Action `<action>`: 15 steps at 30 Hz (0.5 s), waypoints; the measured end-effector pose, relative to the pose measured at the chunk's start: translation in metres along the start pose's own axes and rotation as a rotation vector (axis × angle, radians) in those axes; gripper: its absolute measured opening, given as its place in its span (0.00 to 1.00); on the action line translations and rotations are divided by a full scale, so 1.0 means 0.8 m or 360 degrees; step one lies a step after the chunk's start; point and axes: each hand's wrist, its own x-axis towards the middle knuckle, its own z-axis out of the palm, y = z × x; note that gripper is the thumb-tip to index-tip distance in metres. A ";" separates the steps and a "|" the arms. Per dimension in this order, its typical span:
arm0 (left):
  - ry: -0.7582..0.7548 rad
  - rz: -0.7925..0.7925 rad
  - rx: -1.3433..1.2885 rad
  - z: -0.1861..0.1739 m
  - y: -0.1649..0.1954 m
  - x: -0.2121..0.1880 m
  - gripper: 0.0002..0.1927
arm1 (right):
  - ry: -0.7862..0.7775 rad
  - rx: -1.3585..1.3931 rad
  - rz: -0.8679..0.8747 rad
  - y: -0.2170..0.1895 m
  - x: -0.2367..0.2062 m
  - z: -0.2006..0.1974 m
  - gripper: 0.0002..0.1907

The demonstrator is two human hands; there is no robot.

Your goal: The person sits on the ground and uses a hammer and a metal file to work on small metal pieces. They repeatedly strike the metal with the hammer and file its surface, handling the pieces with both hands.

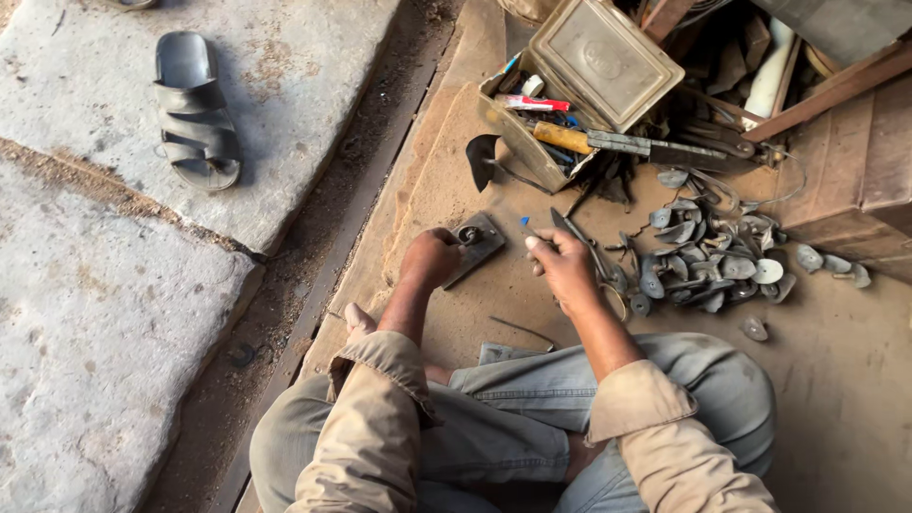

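steel, by the look of it: a small flat grey plate (478, 243) w/ a round fitting at one end lies on the dusty work floor, just ahead of the person's knees. head view: left hand (432, 256) is clenched on the plate's near end, pinning it down; right hand (562, 266) is closed round a thin dark tool (559, 224), tip aimed toward the plate. plate looks stiff, prob heavy for its size, not fragile, edges maybe sharp, so i'd judge the long sides the place to grip, clear of the fitting. just right of the right hand sits a heap of grey metal bits (708, 258), close enough to snag a sleeve. beyond, an open metal toolbox (589, 71) crammed w/ a yellow-handled tool (562, 137) and other bits, and a dark curved blade (482, 157) near the box corner. well apart, far left, a grey sandal (195, 109) on a stone slab (313, 57).
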 end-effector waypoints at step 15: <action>-0.0173 -0.0025 0.0063 0.002 -0.003 0.008 0.19 | -0.0130 -0.0849 -0.0309 0.041 0.031 -0.026 0.08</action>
